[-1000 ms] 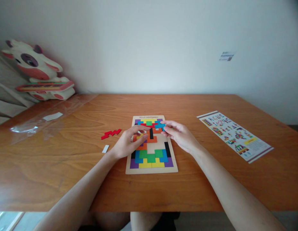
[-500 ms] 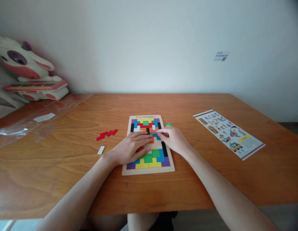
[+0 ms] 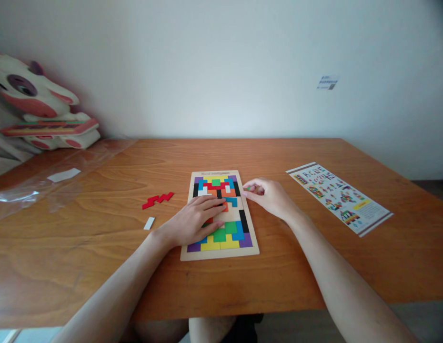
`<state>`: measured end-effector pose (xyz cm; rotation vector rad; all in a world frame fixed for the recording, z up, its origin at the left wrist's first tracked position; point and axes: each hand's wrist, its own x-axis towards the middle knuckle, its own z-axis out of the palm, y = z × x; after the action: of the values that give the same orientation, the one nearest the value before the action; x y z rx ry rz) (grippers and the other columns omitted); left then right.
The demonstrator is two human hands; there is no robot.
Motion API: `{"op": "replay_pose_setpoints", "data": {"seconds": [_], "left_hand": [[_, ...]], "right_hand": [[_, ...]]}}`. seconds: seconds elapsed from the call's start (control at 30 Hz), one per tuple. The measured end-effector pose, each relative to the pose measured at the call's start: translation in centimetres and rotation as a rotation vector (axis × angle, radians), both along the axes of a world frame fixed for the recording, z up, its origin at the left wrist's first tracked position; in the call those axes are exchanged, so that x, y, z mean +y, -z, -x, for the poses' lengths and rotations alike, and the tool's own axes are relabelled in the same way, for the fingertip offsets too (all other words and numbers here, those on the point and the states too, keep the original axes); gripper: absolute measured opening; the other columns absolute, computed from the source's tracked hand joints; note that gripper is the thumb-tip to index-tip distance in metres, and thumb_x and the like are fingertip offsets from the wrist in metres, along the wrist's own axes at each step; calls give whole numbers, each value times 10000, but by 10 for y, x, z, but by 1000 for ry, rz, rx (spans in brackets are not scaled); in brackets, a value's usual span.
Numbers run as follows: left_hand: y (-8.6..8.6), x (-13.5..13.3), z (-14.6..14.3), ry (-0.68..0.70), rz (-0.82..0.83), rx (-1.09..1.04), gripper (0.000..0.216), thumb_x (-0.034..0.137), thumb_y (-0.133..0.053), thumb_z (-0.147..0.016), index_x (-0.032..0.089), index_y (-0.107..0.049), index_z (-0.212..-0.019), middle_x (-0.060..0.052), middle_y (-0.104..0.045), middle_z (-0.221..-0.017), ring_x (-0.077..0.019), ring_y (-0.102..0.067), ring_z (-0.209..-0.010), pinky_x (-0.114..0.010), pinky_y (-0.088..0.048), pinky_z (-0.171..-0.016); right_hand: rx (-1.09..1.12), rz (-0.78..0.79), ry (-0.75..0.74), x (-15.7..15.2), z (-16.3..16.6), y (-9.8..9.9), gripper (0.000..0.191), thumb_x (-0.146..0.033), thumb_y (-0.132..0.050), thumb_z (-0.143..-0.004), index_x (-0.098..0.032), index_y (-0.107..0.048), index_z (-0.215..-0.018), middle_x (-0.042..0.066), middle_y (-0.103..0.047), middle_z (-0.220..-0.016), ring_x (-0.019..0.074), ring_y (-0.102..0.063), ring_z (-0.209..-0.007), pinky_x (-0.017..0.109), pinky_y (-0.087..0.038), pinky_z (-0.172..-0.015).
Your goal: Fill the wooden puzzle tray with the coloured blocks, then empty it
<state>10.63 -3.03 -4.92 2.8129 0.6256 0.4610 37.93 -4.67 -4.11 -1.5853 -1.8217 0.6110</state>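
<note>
Your L hand [image 3: 198, 219] lies flat over board [image 3: 255, 251], ungripping; R hand [image 3: 266, 194] pinches green pc [image 3: 247, 189]. Prob. picking step; next: align w/ gap [image 3: 233, 216].

Far to the left of the left hand [image 3: 198, 221] and beyond it, a cow-shaped toy keyboard [image 3: 46, 93] is standing by the table's [image 3: 221, 286] corner. Closer to that hand, clear plastic wrapping [image 3: 17, 196] is lying around a white slip [image 3: 63, 175]. Right of the right hand [image 3: 266, 193], a printed leaflet [image 3: 339, 197] is lying slantwise; beyond, a label [image 3: 327, 83] is clinging to the wall [image 3: 207, 71].
</note>
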Motion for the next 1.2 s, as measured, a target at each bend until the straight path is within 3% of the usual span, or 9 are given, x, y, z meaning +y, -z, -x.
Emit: {"op": "replay_pose_setpoints", "data": {"seconds": [0.17,0.43,0.57,0.73,0.97,1.1,1.2], "left_hand": [[1,0,0,1,13,-16,436,403,-509,-989,214,-570,-1377,-104,-569,-1432,-298,-498,-1329,-518,-397,-1127],[-1,0,-2,1,11,-51,409,395,-521,-984,227,-596,-1350,-100,-595,-1404,-294,-518,-1313,-510,-410,-1117],[2,0,-1,6,0,-38,420,388,-520,-985,220,-580,-1366,-98,-577,-1425,-290,-508,-1322,-498,-411,-1120],[4,1,1,-1,10,-40,427,393,-524,-982,218,-580,-1368,-111,-567,-1431,-297,-502,-1330,-513,-407,-1122],[2,1,1,-5,12,-46,422,404,-513,-985,211,-595,-1351,-129,-567,-1427,-309,-513,-1319,-526,-423,-1105],[2,0,0,-10,15,-47,417,403,-520,-982,211,-598,-1344,-127,-577,-1416,-310,-514,-1316,-522,-420,-1106],[1,0,0,0,11,-48,410,382,-522,-982,201,-593,-1343,-126,-589,-1397,-295,-531,-1294,-490,-429,-1101]], "right_hand": [[-61,11,-113,0,5,7,314,-446,-801,-750,-210,-731,-944,33,-654,-877,132,-542,-647,289,-432,-640],[5,29,-106,-2,14,7,206,-411,-715,-839,-217,-728,-908,42,-680,-874,150,-582,-685,299,-451,-653],[-4,-63,-8,3,-2,3,204,-387,-600,-923,-222,-720,-914,55,-721,-901,182,-623,-754,330,-468,-717],[-150,-106,93,7,-20,4,153,-313,-606,-902,-207,-708,-858,75,-722,-873,205,-629,-742,357,-475,-726],[-135,11,63,5,-29,5,151,-306,-613,-896,-202,-722,-890,77,-739,-901,207,-665,-789,344,-505,-749],[3,180,-28,5,-39,8,279,-348,-778,-771,-197,-729,-1001,75,-741,-974,189,-663,-788,318,-521,-727],[10,185,-17,6,-41,14,330,-331,-809,-734,-185,-728,-1018,79,-728,-971,185,-648,-787,321,-521,-732]]}}
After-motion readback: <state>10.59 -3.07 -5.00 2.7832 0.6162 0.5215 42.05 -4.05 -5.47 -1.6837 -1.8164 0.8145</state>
